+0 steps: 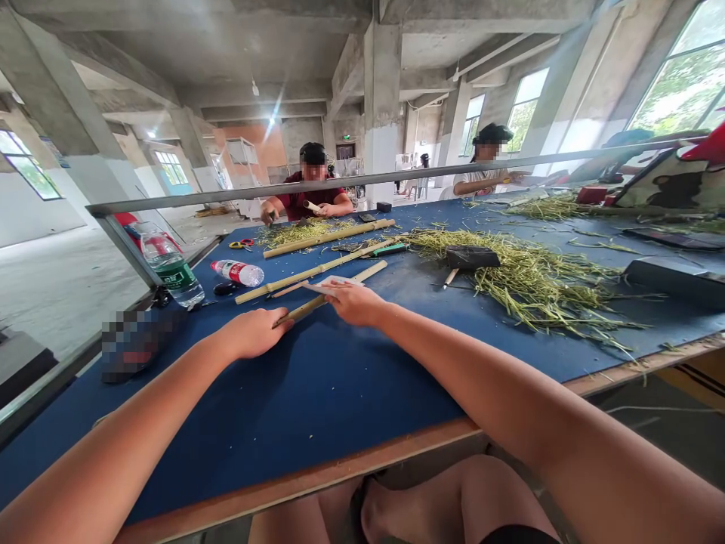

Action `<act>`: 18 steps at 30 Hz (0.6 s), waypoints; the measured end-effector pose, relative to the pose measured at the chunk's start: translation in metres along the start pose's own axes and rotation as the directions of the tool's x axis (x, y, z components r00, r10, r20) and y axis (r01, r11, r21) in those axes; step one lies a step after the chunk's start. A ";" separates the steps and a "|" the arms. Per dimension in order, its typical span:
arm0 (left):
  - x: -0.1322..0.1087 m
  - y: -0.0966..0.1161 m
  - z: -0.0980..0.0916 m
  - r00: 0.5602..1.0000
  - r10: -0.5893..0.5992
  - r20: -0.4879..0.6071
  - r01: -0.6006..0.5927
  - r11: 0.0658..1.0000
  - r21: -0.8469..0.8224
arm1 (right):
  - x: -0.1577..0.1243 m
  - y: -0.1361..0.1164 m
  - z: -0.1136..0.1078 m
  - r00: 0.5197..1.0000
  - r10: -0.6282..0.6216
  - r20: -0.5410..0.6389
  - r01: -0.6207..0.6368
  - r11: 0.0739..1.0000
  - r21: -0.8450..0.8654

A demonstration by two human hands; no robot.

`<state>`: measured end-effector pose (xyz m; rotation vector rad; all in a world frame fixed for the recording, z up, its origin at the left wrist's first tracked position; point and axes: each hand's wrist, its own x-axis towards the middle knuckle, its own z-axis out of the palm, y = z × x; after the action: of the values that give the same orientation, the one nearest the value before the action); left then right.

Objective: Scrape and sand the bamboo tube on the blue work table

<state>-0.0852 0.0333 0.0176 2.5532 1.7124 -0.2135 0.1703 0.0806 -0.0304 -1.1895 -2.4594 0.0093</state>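
Though stiff and probably light (best taken mid-length), the bamboo strip [303,310] near the front of the blue table [283,423] is touched by the right hand [354,302], grip unclear; the open left hand [252,333] is held beside its end.

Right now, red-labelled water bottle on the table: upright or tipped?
Tipped: the plastic bottle lies on its side on the blue tabletop.

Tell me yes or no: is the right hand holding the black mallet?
No, the right hand is on a bamboo stick; the black mallet lies on the green stalks.
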 end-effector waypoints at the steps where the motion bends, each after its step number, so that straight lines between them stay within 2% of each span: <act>1: -0.001 0.000 0.000 1.000 0.003 0.000 -0.003 1.000 0.004 | -0.001 0.009 -0.005 0.998 0.055 -0.005 -0.055 0.998 -0.019; 3: -0.002 0.000 -0.001 1.000 0.015 -0.003 -0.015 1.000 0.004 | -0.005 0.032 -0.016 0.980 0.197 -0.011 -0.197 0.978 -0.065; 6: -0.004 -0.001 -0.001 1.000 0.021 0.001 -0.021 1.000 -0.012 | -0.009 0.062 -0.027 0.918 0.397 -0.014 -0.397 0.912 -0.102; 8: -0.004 0.000 -0.001 1.000 0.012 0.011 -0.011 1.000 -0.019 | -0.009 0.066 -0.026 0.897 0.442 -0.010 -0.441 0.893 -0.093; 10: -0.003 0.000 -0.001 1.000 0.002 0.013 -0.001 1.000 -0.018 | -0.006 0.054 -0.016 0.929 0.369 0.003 -0.368 0.927 -0.076; 12: -0.003 0.001 -0.001 1.000 -0.007 0.005 0.007 1.000 -0.014 | -0.002 0.033 -0.003 0.978 0.210 0.015 -0.209 0.977 -0.048; 15: -0.001 0.001 -0.001 1.000 -0.016 -0.002 0.016 1.000 -0.008 | 0.004 0.006 0.011 1.000 0.010 0.019 -0.010 1.000 -0.004; 17: -0.001 0.001 -0.001 1.000 -0.017 -0.001 0.017 1.000 -0.002 | 0.005 0.004 0.010 1.000 -0.008 0.013 0.008 1.000 0.006; 18: -0.001 0.001 -0.001 1.000 -0.014 -0.001 0.014 1.000 0.001 | 0.004 0.009 0.007 1.000 0.022 0.005 -0.022 1.000 0.003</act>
<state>-0.0847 0.0318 0.0186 2.5437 1.7308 -0.2146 0.1726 0.0908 -0.0372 -1.2163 -2.4492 0.0222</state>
